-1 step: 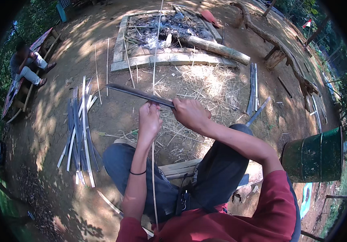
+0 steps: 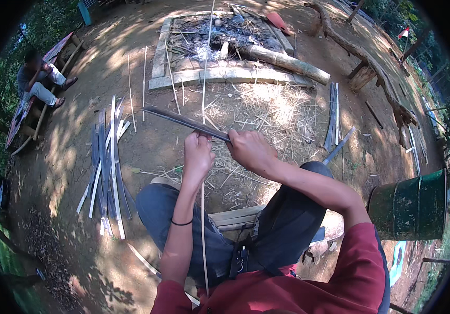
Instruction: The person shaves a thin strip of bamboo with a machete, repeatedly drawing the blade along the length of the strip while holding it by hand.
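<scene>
A long, dark machete (image 2: 178, 121) points forward and to the left, with my right hand (image 2: 252, 152) closed around its near end. A thin, pale bamboo strip (image 2: 203, 230) runs lengthwise from my chest, past the blade and out toward the fire pit. My left hand (image 2: 198, 157) pinches this strip just below the blade, knuckles close to the metal. Blade and strip cross right above the left fingers; whether the edge bites into the strip cannot be made out. Both hands are nearly side by side, over the ground in front of my bent knees.
Several split strips (image 2: 110, 172) lie piled at the left, with more strips (image 2: 332, 118) at the right. Ahead is a brick-edged fire pit (image 2: 183, 79) with ash and a log (image 2: 287, 63). A green drum (image 2: 408, 206) stands at right. A person (image 2: 41, 78) sits on a bench, far left.
The surroundings have shifted slightly to the right in the view. Both hands keep their grips, and the machete still crosses the strip at about the same spot.
</scene>
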Demonstrator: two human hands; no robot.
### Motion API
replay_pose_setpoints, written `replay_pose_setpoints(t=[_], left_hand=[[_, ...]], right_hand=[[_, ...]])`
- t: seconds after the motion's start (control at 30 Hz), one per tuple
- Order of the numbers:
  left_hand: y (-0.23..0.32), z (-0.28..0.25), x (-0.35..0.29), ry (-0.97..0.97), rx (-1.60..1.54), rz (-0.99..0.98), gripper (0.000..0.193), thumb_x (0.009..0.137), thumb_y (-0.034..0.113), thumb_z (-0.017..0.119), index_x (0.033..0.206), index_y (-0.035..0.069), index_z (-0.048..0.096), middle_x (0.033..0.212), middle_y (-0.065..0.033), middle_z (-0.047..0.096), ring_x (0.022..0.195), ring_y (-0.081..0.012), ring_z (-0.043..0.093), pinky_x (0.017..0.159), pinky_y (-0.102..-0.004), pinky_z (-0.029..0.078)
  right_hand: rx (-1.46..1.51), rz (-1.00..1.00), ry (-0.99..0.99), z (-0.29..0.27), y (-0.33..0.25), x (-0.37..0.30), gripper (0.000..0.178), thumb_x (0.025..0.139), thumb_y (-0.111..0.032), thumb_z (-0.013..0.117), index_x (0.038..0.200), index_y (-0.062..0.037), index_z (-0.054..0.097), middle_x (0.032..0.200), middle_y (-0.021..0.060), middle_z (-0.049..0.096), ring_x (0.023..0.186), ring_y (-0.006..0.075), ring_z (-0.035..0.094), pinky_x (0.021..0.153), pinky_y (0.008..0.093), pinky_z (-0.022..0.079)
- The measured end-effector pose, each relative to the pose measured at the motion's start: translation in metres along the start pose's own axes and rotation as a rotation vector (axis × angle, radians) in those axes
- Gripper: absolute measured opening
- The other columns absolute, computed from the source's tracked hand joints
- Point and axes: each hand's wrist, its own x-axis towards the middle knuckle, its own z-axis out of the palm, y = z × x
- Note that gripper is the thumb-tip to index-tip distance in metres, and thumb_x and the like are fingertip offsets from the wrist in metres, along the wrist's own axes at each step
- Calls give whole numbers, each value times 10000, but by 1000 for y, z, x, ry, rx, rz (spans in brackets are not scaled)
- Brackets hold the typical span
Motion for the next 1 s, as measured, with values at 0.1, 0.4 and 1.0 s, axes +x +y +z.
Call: replay_pose_setpoints(t=[0.1, 0.4, 1.0], left_hand=[[3, -8, -6, -34, 38, 22, 239, 1030, 253, 381, 867, 95, 455, 546, 74, 269, 382, -23, 224, 341, -222, 169], [0, 3, -1, -71, 96, 89, 240, 1027, 242, 380, 855, 89, 445, 551, 74, 264, 389, -22, 202, 352, -216, 170], [3, 10, -14, -127, 29, -72, 239, 1032, 279, 389, 866, 114, 436, 532, 74, 250, 386, -23, 210, 345, -217, 152]], right_hand=[[-34, 15, -33, -15, 6, 17, 150, 880, -78, 489, 792, 22, 558, 664, 241, 634, 589, 389, 654, 509, 491, 505], [-126, -58, 50, -7, 27, 22, 193, 909, -99, 491, 772, 19, 559, 593, 199, 611, 508, 337, 642, 454, 434, 501], [-128, -34, 91, -8, 44, 23, 243, 927, -105, 493, 736, 23, 569, 582, 188, 615, 496, 303, 642, 441, 399, 505]])
